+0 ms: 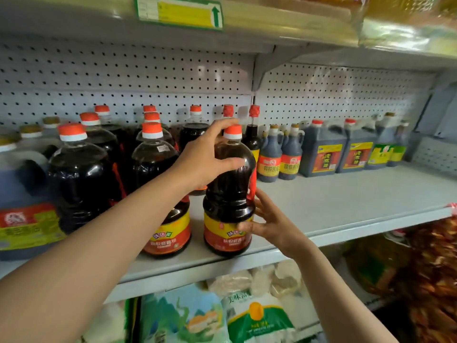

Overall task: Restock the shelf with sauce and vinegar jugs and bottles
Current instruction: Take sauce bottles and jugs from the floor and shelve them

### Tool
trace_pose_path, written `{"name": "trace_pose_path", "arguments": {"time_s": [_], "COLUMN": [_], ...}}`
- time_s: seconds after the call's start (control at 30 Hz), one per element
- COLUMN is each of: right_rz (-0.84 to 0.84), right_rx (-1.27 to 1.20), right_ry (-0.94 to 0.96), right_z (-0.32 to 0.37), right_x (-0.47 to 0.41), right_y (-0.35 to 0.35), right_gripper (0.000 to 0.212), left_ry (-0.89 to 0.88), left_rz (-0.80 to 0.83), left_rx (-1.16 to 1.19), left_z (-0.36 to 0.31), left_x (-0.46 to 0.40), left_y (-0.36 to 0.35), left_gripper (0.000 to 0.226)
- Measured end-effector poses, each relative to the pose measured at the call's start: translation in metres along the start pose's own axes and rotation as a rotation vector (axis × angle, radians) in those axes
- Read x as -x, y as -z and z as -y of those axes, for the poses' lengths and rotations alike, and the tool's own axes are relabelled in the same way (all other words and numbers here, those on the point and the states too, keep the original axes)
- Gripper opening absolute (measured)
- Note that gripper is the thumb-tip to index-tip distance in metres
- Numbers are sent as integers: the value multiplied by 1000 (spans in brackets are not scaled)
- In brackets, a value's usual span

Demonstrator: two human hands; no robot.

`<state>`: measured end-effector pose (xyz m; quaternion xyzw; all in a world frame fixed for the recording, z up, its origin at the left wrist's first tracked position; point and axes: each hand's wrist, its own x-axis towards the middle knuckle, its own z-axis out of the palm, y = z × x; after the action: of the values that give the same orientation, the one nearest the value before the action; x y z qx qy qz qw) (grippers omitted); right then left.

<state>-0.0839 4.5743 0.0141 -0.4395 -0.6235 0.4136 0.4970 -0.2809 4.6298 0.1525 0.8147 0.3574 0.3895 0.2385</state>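
Note:
A large dark sauce bottle (228,194) with an orange cap and a red-and-yellow label stands at the front edge of the grey shelf (333,201). My left hand (210,157) grips its shoulder below the cap, fingers curved round it. My right hand (272,224) touches the bottle's lower right side with spread fingers, thumb on the label. More bottles of the same kind (158,169) stand in rows to the left, partly hidden by my left forearm.
Small handled bottles (279,157) and square dark vinegar jugs (321,154) line the back right of the shelf. A big jug (22,206) stands far left. Bagged goods (254,318) fill the shelf below. Another shelf overhangs above.

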Motion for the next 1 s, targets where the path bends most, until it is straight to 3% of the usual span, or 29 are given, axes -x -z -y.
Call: {"name": "trace_pose_path", "arguments": {"time_s": [0.17,0.77,1.0], "right_rz": [-45,-53,-78], "right_rx": [-5,24,171], "right_ry": [47,-77,-147], "right_z": [-18,-24,-16], "right_x": [-1,-82,-78], "right_y": [-4,-18,-26], "right_gripper": [87,87,88], "left_ry": [-1,170,183], "left_rz": [55,-65,-103], "left_rx": [-75,-547,-547], "left_z": [0,16,13], "left_x": [-2,-58,-53], "left_y": [-2,0,-7], "left_gripper": [103,101,110]}}
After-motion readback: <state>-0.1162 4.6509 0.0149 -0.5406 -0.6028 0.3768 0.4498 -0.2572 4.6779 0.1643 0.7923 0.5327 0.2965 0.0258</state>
